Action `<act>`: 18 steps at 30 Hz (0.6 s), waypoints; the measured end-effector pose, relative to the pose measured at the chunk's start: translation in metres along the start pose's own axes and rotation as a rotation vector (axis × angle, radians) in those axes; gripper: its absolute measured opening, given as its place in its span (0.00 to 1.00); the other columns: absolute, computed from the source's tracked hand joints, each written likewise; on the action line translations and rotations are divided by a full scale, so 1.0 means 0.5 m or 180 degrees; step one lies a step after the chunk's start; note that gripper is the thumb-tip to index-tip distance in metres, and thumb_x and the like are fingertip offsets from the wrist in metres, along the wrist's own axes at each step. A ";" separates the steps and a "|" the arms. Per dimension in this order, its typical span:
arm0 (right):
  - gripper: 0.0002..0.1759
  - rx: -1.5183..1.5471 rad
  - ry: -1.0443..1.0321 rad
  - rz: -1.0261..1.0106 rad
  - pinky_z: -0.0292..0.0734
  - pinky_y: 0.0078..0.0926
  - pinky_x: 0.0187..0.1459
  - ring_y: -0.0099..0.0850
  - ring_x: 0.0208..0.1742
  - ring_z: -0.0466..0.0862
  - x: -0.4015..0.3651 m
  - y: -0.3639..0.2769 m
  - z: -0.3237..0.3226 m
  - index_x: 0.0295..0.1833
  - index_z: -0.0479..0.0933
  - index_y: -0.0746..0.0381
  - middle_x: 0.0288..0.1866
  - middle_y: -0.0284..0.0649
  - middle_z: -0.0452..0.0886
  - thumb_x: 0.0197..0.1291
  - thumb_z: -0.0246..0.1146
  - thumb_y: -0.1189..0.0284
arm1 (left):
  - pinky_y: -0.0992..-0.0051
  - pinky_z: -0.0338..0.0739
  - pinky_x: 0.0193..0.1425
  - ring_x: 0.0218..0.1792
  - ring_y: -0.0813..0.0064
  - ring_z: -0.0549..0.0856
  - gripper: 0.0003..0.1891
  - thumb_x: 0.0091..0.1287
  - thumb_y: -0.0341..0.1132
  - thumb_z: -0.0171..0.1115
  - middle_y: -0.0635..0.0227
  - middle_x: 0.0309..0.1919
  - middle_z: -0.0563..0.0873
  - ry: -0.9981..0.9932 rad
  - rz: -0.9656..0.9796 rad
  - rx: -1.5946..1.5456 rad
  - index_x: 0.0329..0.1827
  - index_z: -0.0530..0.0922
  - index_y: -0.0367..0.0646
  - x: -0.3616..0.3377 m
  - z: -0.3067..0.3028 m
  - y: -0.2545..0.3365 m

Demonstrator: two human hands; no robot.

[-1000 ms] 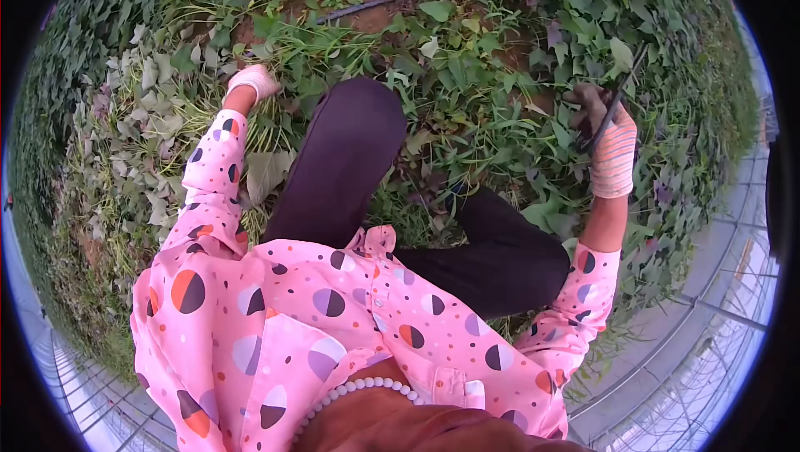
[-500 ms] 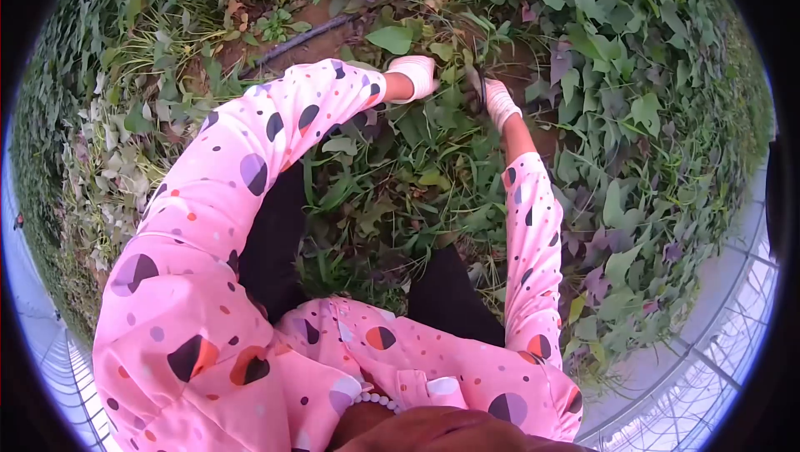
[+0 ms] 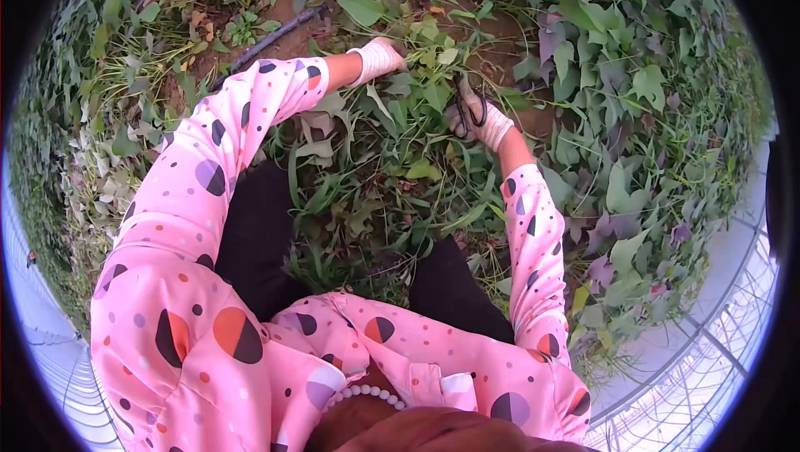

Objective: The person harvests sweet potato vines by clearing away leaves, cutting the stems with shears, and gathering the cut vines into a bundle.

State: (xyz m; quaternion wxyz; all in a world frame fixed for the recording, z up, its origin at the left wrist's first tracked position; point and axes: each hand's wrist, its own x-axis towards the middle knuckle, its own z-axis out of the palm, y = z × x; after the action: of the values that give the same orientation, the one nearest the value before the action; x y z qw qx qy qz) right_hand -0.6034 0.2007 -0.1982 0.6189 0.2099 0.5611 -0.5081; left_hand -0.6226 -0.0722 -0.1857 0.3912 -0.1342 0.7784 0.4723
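Note:
My left hand (image 3: 379, 60), in a pale glove, is closed on a leafy green vine (image 3: 429, 56), its fingertips partly hidden among the leaves. To its right, my right hand (image 3: 487, 123) wears a similar glove, dark at the fingers. It grips a pair of scissors (image 3: 477, 106) with black handle loops. The scissors point away from me, and their tips are hard to make out against the plants. Between the hands lie tangled stems and long grass blades (image 3: 408, 139).
Dense vines with heart-shaped leaves (image 3: 646, 89) spread on the right, some purplish. A dark hose or pipe (image 3: 271, 39) lies on brown soil (image 3: 287, 10) at upper left. My dark-clad legs (image 3: 258, 235) are bent beneath me. A pale structure with curved bars (image 3: 708, 344) edges the lower right.
My left hand has moved left and slightly up, away from the right hand. The right hand has turned and come slightly nearer to me, showing more of the scissors.

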 end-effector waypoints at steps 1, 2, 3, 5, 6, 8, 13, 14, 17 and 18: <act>0.56 -0.0028 -0.0105 0.0165 0.67 0.25 0.21 0.26 0.20 0.75 -0.012 0.004 0.004 0.42 0.80 0.65 0.22 0.36 0.79 0.44 0.42 0.19 | 0.72 0.78 0.42 0.34 0.73 0.83 0.20 0.52 0.41 0.69 0.64 0.36 0.86 -0.0013 0.0005 0.0001 0.45 0.83 0.38 -0.009 -0.005 0.011; 0.56 0.0226 -0.0216 -0.0006 0.68 0.24 0.22 0.27 0.21 0.75 0.008 0.026 -0.009 0.42 0.80 0.65 0.21 0.35 0.79 0.45 0.41 0.19 | 0.75 0.74 0.35 0.29 0.76 0.79 0.19 0.53 0.41 0.68 0.66 0.31 0.84 -0.0110 0.0043 -0.0356 0.46 0.83 0.39 -0.020 -0.006 0.022; 0.56 0.0231 -0.0203 0.0004 0.68 0.24 0.22 0.27 0.21 0.75 0.005 0.028 -0.007 0.42 0.80 0.65 0.21 0.35 0.79 0.45 0.41 0.19 | 0.77 0.71 0.29 0.24 0.80 0.76 0.18 0.55 0.40 0.68 0.69 0.26 0.82 -0.0203 0.0080 -0.0715 0.47 0.84 0.40 -0.034 -0.009 0.035; 0.47 0.0941 -0.0737 -0.0417 0.69 0.20 0.24 0.25 0.28 0.76 0.002 0.028 0.009 0.50 0.74 0.62 0.34 0.38 0.80 0.51 0.51 0.26 | 0.79 0.65 0.25 0.20 0.83 0.72 0.16 0.60 0.42 0.65 0.71 0.22 0.80 -0.0288 -0.0031 -0.0562 0.45 0.84 0.41 -0.046 -0.017 0.046; 0.43 0.1182 -0.0727 -0.0518 0.69 0.19 0.24 0.26 0.28 0.77 -0.017 0.018 0.033 0.51 0.74 0.62 0.35 0.38 0.80 0.57 0.49 0.30 | 0.79 0.65 0.24 0.19 0.83 0.71 0.15 0.62 0.42 0.63 0.72 0.21 0.79 -0.0185 0.0134 -0.0387 0.45 0.85 0.41 -0.041 -0.017 0.039; 0.40 0.1326 -0.0794 -0.0633 0.69 0.19 0.24 0.27 0.28 0.77 -0.006 0.004 0.047 0.51 0.74 0.61 0.35 0.38 0.80 0.59 0.48 0.32 | 0.79 0.63 0.22 0.17 0.83 0.69 0.14 0.65 0.41 0.60 0.73 0.18 0.77 -0.0108 0.0226 -0.0235 0.43 0.85 0.42 -0.033 -0.021 0.038; 0.36 0.1388 -0.0415 -0.0945 0.62 0.23 0.19 0.26 0.20 0.72 0.068 0.014 0.058 0.39 0.76 0.54 0.25 0.33 0.77 0.57 0.48 0.29 | 0.78 0.66 0.24 0.18 0.82 0.71 0.13 0.64 0.40 0.61 0.72 0.19 0.79 -0.0374 0.0230 -0.0200 0.42 0.86 0.42 -0.053 -0.010 0.045; 0.33 0.1458 -0.0093 -0.0572 0.62 0.25 0.19 0.27 0.17 0.70 0.036 -0.004 0.068 0.32 0.74 0.53 0.21 0.33 0.75 0.60 0.49 0.33 | 0.76 0.68 0.26 0.19 0.81 0.73 0.12 0.63 0.40 0.62 0.71 0.20 0.80 -0.0445 0.0184 -0.0142 0.41 0.87 0.42 -0.058 -0.008 0.048; 0.31 0.1477 0.1185 -0.1034 0.63 0.26 0.19 0.27 0.16 0.69 0.049 0.013 0.111 0.31 0.77 0.55 0.20 0.35 0.75 0.62 0.51 0.37 | 0.79 0.64 0.22 0.17 0.83 0.71 0.14 0.65 0.41 0.61 0.72 0.19 0.79 -0.0566 0.0176 -0.0287 0.42 0.84 0.39 -0.085 -0.016 0.044; 0.31 0.0538 0.1023 -0.1338 0.64 0.25 0.19 0.26 0.16 0.71 0.073 0.035 0.092 0.32 0.79 0.60 0.20 0.37 0.76 0.62 0.54 0.41 | 0.79 0.65 0.23 0.17 0.82 0.71 0.15 0.66 0.41 0.61 0.72 0.19 0.79 -0.0486 0.0196 -0.0333 0.43 0.84 0.38 -0.104 -0.028 0.044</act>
State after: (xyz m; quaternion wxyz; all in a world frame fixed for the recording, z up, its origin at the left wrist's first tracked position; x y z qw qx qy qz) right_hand -0.5713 0.1550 -0.2236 0.3832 0.2176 0.6389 -0.6305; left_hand -0.6078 -0.0807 -0.1304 0.4271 -0.0941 0.7243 0.5330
